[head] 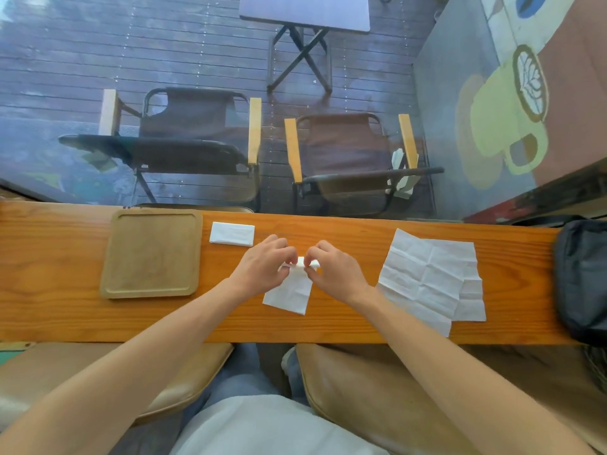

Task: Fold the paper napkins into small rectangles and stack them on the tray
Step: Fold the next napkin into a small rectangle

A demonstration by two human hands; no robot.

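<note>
Right now you have the half-folded napkin (289,292) pinched at its far edge by both your left hand (262,267) and your right hand (338,270), just right of the wooden tray (111,257). One finished folded rectangle (232,233) lies beside the tray's far right corner, not yet on it. Well right of the tray, the open napkins (433,277) wait unfolded, so most of the work remains.

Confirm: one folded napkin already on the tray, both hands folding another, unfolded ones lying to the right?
Not quite. The head view shows the folded napkin on the counter just right of the tray, which holds nothing. Left hand and right hand are folding another napkin; unfolded napkins lie right.
</note>
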